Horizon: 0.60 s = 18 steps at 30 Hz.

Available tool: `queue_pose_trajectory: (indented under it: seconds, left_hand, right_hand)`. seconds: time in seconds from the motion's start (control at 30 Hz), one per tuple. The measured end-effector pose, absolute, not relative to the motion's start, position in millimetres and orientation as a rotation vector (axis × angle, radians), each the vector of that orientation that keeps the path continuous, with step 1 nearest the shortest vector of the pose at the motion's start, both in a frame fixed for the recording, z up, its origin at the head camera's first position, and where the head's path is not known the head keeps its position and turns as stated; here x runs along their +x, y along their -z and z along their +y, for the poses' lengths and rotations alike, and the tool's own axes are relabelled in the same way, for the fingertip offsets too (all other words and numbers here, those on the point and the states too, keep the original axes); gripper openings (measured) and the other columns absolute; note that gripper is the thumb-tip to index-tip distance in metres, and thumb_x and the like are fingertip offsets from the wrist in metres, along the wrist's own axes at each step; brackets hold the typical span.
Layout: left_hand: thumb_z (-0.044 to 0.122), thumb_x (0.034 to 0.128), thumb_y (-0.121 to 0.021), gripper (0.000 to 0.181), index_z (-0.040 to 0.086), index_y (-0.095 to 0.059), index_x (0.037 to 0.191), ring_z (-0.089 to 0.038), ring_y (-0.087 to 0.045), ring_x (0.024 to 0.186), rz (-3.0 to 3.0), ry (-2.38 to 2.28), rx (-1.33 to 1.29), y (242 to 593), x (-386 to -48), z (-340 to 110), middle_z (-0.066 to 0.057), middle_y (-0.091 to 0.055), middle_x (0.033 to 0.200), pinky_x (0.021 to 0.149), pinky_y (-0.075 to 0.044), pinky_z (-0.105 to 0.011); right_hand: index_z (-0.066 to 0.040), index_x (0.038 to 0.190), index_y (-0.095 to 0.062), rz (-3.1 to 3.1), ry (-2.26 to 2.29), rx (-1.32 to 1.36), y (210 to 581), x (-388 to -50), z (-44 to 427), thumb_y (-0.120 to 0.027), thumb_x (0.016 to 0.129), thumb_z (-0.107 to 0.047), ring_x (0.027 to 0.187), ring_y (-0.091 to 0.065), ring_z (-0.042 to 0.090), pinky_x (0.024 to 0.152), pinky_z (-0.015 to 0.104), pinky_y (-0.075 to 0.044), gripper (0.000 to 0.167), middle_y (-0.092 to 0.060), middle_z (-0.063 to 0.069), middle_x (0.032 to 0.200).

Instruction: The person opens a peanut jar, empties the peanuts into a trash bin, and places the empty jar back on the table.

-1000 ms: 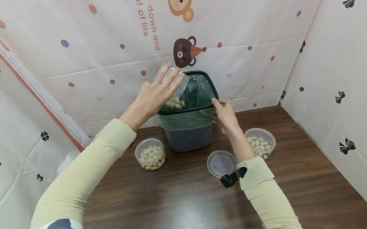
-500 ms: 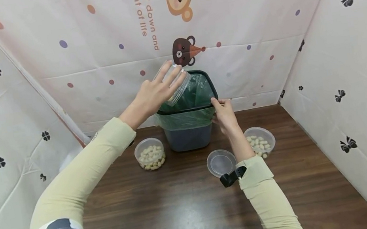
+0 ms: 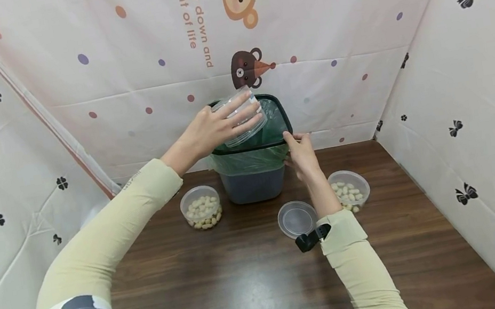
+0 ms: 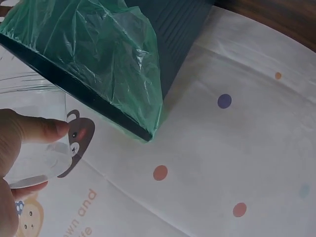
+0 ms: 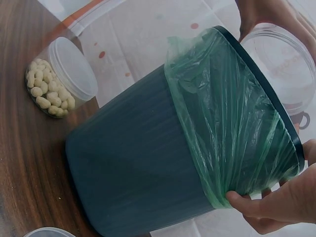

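My left hand (image 3: 212, 130) grips a clear round plastic jar (image 5: 276, 64), tilted over the mouth of a dark blue-green bin (image 3: 255, 187). In the left wrist view the thumb (image 4: 42, 129) presses the jar's side, and no peanuts show in it. A green plastic bag (image 3: 248, 162) lines the bin and folds over its rim. At the rim's right corner, my right hand (image 3: 303, 156) pinches rim and bag between thumb and fingers. The bin's bottom is hidden from the head view.
One jar of peanuts (image 3: 202, 215) stands left of the bin. Another peanut jar (image 3: 350, 189) is at the right, partly behind the right forearm. A round clear lid (image 3: 297, 219) lies on the brown table (image 3: 241, 269). Printed cloth (image 3: 136, 37) hangs behind the bin.
Peanuts seen at the held jar's mouth a second ago no longer show there. My left hand has tipped the jar and shifted it slightly right. The right hand stays on the rim.
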<state>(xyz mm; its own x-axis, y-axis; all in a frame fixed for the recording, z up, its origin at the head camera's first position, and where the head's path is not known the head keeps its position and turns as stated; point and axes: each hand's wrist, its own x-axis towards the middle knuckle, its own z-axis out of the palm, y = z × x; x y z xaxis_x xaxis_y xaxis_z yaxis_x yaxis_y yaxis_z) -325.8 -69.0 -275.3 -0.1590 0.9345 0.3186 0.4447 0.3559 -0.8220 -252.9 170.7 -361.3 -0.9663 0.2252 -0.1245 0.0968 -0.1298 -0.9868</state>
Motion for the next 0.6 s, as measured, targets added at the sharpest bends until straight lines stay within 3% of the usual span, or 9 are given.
queue_pose_trajectory:
  seconds: [0.37, 0.5, 0.6]
  left_hand:
    - [-0.024, 0.0831, -0.049, 0.095, 0.022, -0.024, 0.162, -0.023, -0.012, 0.156, -2.058, -0.223, -1.162, 272, -320, -74, -0.001, -0.023, 0.168, 0.045, -0.043, -0.036]
    - [-0.009, 0.078, -0.072, 0.104, 0.02, -0.019, 0.163, -0.024, -0.007, 0.157, -2.294, 0.067, -1.033, 265, -314, -76, -0.003, -0.02, 0.168, 0.046, -0.05, -0.041]
    - [0.008, 0.0668, -0.092, 0.121, 0.019, -0.018, 0.162, -0.026, -0.01, 0.155, -2.43, 0.306, -0.925, 260, -310, -78, -0.005, -0.021, 0.167, 0.059, -0.058, -0.048]
  right_hand:
    - [-0.004, 0.151, -0.026, -2.018, -2.266, -0.384, 361, -251, 170, -0.05, 0.107, -0.035, 0.135, -0.043, 0.037, 0.109, 0.049, -0.045, 0.058, -0.03, 0.02, 0.152]
    - [-0.004, 0.152, -0.026, -2.027, -2.263, -0.377, 361, -251, 171, -0.05, 0.107, -0.036, 0.138, -0.042, 0.038, 0.109, 0.049, -0.045, 0.06, -0.029, 0.02, 0.153]
    - [-0.004, 0.153, -0.025, -2.018, -2.269, -0.371, 360, -251, 171, -0.05, 0.107, -0.036, 0.136, -0.042, 0.039, 0.109, 0.05, -0.044, 0.06, -0.029, 0.021, 0.153]
